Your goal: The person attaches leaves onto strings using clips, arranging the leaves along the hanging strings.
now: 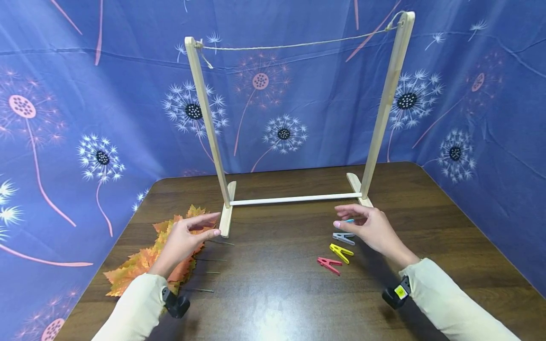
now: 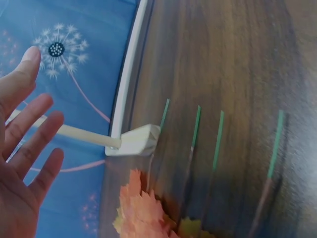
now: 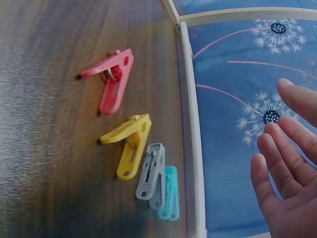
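Observation:
My left hand (image 1: 185, 239) hovers over the orange artificial maple leaves (image 1: 142, 263) with relaxed fingers and nothing in them. Several thin leaf stems (image 2: 218, 139), green at their ends, point inward across the table. On the other side my right hand (image 1: 371, 229) is held above the clothespins, its fingers loosely spread and holding nothing. A red clothespin (image 3: 116, 79), a yellow clothespin (image 3: 133, 144), a grey clothespin (image 3: 151, 173) and a turquoise clothespin (image 3: 171, 193) lie in a row. In the head view the right hand partly hides the turquoise one.
A wooden frame stands at the back, with a left post (image 1: 209, 118), a right post (image 1: 387, 104) and a white bottom bar (image 1: 294, 199). A string (image 1: 294, 46) is tied between the post tops. Blue dandelion-print cloth (image 1: 324, 118) surrounds the brown table (image 1: 273, 265).

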The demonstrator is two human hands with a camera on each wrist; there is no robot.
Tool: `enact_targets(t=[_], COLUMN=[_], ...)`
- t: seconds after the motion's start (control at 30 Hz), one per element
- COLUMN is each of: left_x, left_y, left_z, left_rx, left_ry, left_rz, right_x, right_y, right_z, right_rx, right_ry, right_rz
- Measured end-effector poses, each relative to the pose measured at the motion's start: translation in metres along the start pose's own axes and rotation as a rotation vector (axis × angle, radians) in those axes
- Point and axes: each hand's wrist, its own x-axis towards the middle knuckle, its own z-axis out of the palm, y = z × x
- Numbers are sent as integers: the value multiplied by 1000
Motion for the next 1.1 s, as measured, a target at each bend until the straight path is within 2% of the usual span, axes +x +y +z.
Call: enact_targets(t=[0.23, 0.5, 0.8, 0.97, 1.1], left_x=[-10, -24, -38, -43, -46], left_y=[-12, -20, -35, -38, -41], left_z=[0, 0, 2, 6, 8], left_rx=[-93, -59, 9, 20, 48], left_ry=[-27, -9, -18, -36, -83], left_rz=[9, -11, -110, -79, -29], right_x=[-7, -16, -25, -29, -31], right_y=[4, 9, 17, 20, 23], right_z=[3, 5, 9, 13, 16], right_rx=[47, 126, 166, 168, 162], right_ry=[-17, -63, -112, -122, -155], right_rz=[6, 36, 63, 50, 45])
